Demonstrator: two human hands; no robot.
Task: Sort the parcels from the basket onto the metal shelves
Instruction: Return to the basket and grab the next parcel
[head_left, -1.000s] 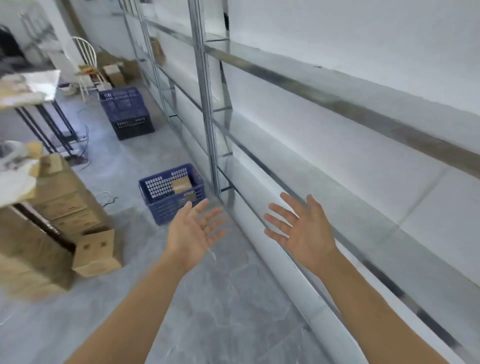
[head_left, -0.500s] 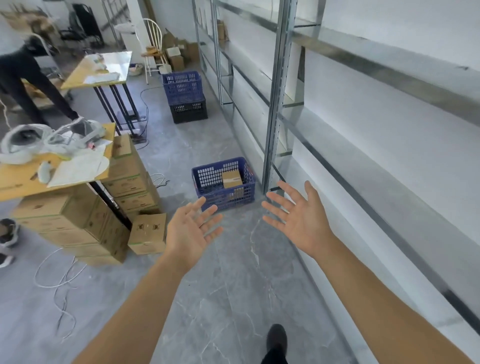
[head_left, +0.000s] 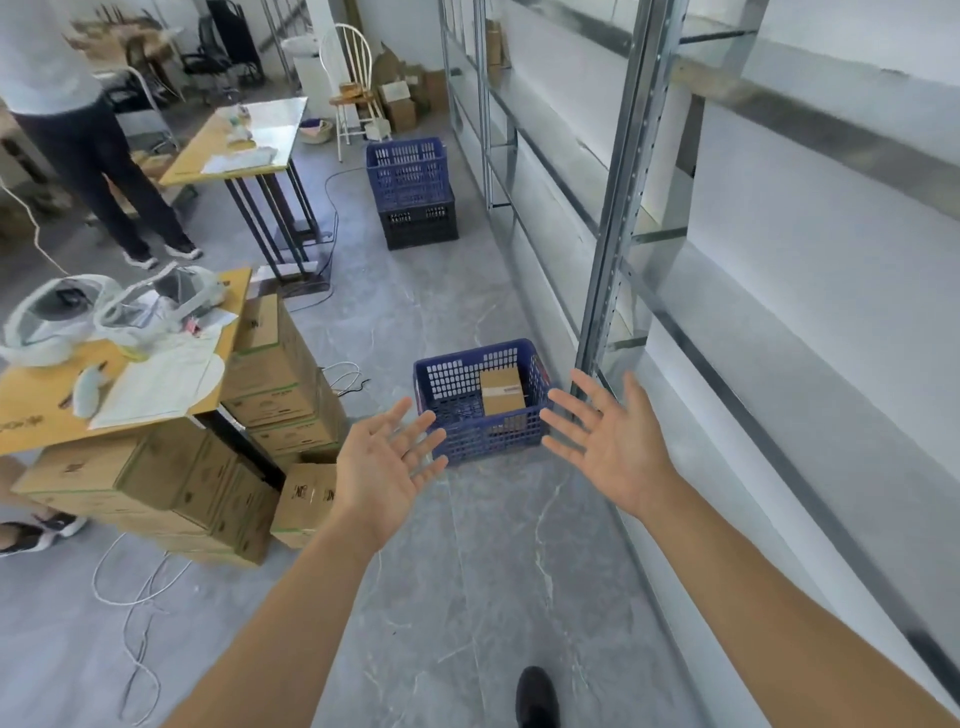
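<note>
Grey marbled floor (head_left: 467, 597) runs up the middle of the frame. Metal shelves (head_left: 613, 218) line the right side, decks bare near the camera; small cartons sit on a far deck at upper centre. At left, a yellow surface (head_left: 36, 410) carries white headgear and papers, with stacked cardboard boxes (head_left: 270, 374) under and beside it. A second yellow surface (head_left: 244, 140) stands farther back, a person's dark trouser legs (head_left: 109, 171) to its left. 2 stacked crates (head_left: 413, 192), blue on black, sit by the shelves at upper centre; a white chair stands behind them.

The blue basket (head_left: 483, 431) sits on the floor at frame centre, just beside a shelf upright, holding 1 brown parcel (head_left: 501, 389).

Since 0.5 s ago the basket is closer and more central; the other person now stands upright rather than bent over.

Left hand (head_left: 384, 467) and right hand (head_left: 613, 447) are both spread, palms up, empty, flanking the basket's near edge without touching it. Open floor lies between boxes and shelves; loose white cable (head_left: 135, 587) trails at lower left. A dark shoe (head_left: 535, 696) shows at bottom centre.
</note>
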